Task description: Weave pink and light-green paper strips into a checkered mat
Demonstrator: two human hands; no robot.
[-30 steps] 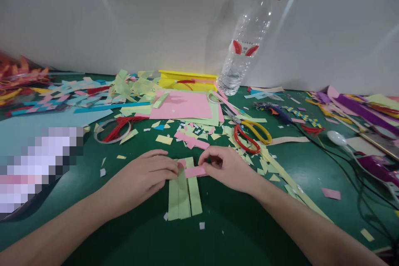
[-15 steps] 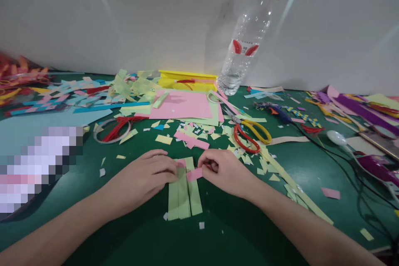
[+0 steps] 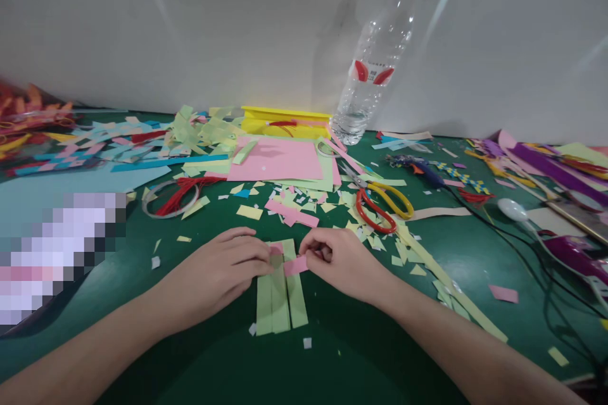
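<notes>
In front of me lie pale green paper strips [image 3: 280,304], side by side, with a narrow gap before the rightmost one. A short pink paper strip [image 3: 295,265] crosses over the rightmost green strip. My right hand [image 3: 339,261] pinches its right end between thumb and curled fingers. My left hand [image 3: 235,259] grips the upper left part of the green strips, fingers bent over them; its thumb is hidden. Between the hands, near the top of the strips, another bit of pink paper [image 3: 276,248] shows.
Scissors [image 3: 380,205] with red and yellow handles lie behind my right hand among paper scraps [image 3: 304,196]. Pink sheets [image 3: 280,161] lie further back, with a clear bottle [image 3: 370,69] by the wall. A glue gun [image 3: 570,250] and its cable are at right. A pixelated object [image 3: 57,259] is at left.
My right hand has shifted very slightly left with the pink strip. My left hand and the green strips look the same.
</notes>
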